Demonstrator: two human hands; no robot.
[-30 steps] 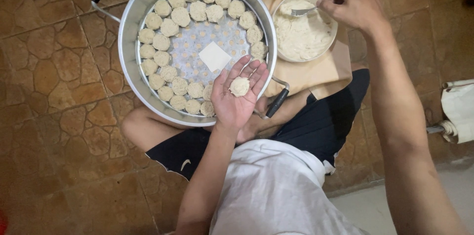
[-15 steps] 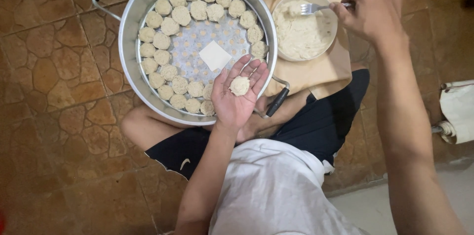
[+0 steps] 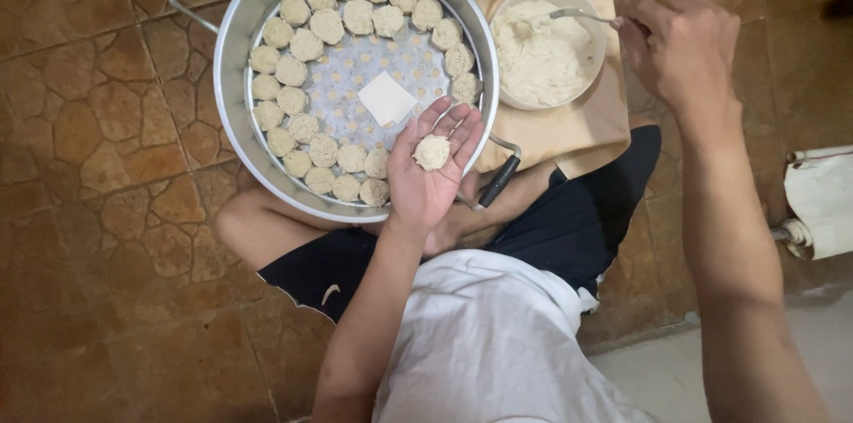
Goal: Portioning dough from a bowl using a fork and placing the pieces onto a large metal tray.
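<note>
The left hand (image 3: pixel 433 170) lies open, palm up, over the near rim of the steamer (image 3: pixel 233 50), with a dumpling (image 3: pixel 432 153) loose on it. Right of the steamer, the right hand (image 3: pixel 680 45) grips a fork (image 3: pixel 576 15) in the bowl (image 3: pixel 593 76). If the palm tilts, the dumpling may roll off.

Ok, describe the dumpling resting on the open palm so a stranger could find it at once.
Start at the big round metal steamer pot. At its lower right rim, the left hand lies palm up. The dumpling rests there, the only one outside the rings in the pot.
</note>
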